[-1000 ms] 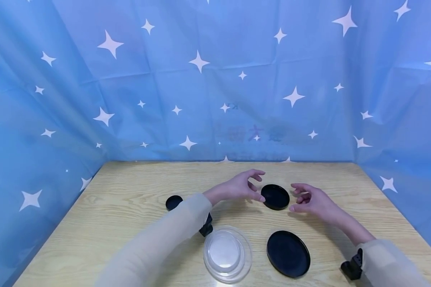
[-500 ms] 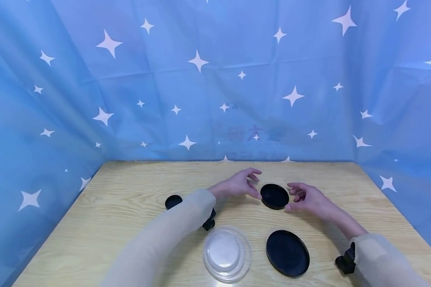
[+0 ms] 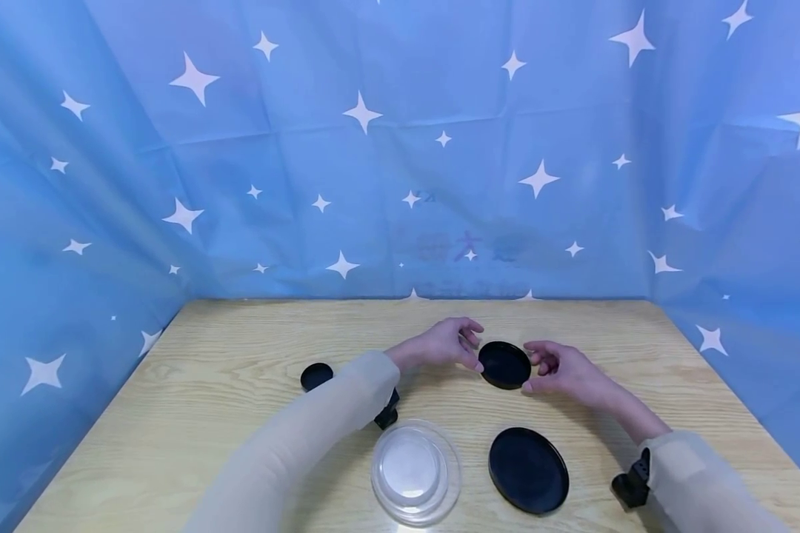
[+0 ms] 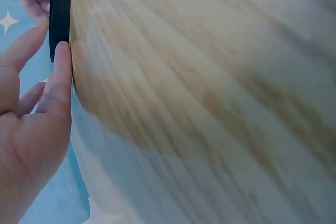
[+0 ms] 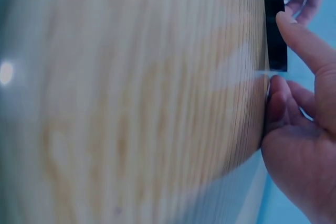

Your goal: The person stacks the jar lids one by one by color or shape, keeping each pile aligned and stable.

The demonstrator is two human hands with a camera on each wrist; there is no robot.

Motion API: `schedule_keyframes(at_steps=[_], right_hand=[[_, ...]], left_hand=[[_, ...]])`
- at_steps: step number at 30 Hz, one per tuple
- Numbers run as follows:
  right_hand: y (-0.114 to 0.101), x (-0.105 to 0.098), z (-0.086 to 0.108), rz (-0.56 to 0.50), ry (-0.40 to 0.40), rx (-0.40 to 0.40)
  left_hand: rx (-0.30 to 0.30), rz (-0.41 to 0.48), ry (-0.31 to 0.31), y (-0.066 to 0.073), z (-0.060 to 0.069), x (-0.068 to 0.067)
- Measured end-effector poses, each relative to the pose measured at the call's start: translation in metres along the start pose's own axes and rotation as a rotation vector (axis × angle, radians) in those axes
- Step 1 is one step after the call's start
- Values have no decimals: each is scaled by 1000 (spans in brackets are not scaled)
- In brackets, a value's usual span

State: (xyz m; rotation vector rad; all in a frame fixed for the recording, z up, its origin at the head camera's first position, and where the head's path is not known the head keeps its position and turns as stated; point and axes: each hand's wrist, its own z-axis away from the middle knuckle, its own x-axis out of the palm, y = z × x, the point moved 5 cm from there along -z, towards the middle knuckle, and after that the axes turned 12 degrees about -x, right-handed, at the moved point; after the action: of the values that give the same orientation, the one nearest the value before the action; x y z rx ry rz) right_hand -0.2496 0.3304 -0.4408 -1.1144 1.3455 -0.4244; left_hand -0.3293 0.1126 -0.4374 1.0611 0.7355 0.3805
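Observation:
A black round shallow dish (image 3: pixel 504 365) lies on the wooden table between both hands. At its left edge is my left hand (image 3: pixel 445 344), fingers spread and thumb tip at the rim. My right hand (image 3: pixel 567 374) is on the opposite side, its thumb close to the rim and its other fingers loosely bent. In the left wrist view, the dish (image 4: pixel 60 19) stands edge-on beside the fingertips of the left hand (image 4: pixel 34 114). The right wrist view has the thumb of the right hand (image 5: pixel 304 114) at the side of the dish (image 5: pixel 275 35).
Nearer the front lies a larger black round dish (image 3: pixel 528 471). Left of that sits a clear round plastic piece (image 3: pixel 416 472), perhaps stacked. A small black round dish (image 3: pixel 316 375) is partly behind the left sleeve. A blue star-patterned curtain (image 3: pixel 373 170) surrounds the wooden table (image 3: pixel 207 400).
My right hand has moved left, closer to the dish. My left hand has drawn slightly left and stays at the rim. The view has shifted a little.

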Motion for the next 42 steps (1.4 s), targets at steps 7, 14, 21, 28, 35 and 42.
schedule_keyframes(at_steps=[7,14,21,28,35,42], right_hand=[[0,4,-1,32,-5,-10],[-5,6,-2,71,-2,0],[-4,7,-4,83,1,-1],[-3,7,-3,80,5,-7],[-4,6,-3,90,10,-5],[-7,5,-1,70,11,1]], left_hand=[[-9,-1,-10,-1,1,3],[23,-64,20,-3,-3,6],[33,-102,44,-5,-5,6],[29,-123,37,-5,-6,7],[36,-113,31,-4,-6,8],[37,-84,19,-5,-5,8]])
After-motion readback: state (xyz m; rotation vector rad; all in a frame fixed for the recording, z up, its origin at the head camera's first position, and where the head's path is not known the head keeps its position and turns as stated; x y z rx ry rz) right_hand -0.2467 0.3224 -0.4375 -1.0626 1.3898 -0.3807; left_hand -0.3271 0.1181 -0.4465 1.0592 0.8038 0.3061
